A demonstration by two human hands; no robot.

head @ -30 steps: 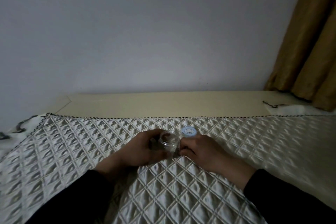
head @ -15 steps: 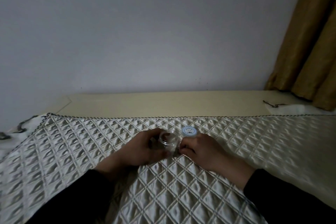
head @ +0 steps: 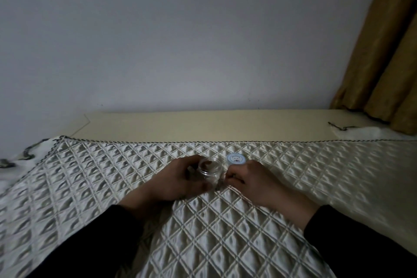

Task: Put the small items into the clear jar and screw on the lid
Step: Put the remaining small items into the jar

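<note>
A small clear jar (head: 209,168) stands upright and open-topped on the quilted cloth, with something dark inside near its mouth. My left hand (head: 178,179) wraps around it from the left, thumb across its front. The round pale-blue lid (head: 236,158) lies flat on the cloth just behind and to the right of the jar. My right hand (head: 252,179) rests on the cloth right of the jar, fingers curled and pinched near the jar's base; whatever it pinches is too small and dark to make out.
A white quilted cloth (head: 225,232) covers the near surface. Behind it runs a bare cream tabletop strip (head: 203,126) against a grey wall. A tan curtain (head: 383,63) hangs at the far right. A dark cord (head: 338,127) lies at the back right.
Hardly anything differs; both hands stay by the jar, with the right hand's fingers shifting slightly near its base.
</note>
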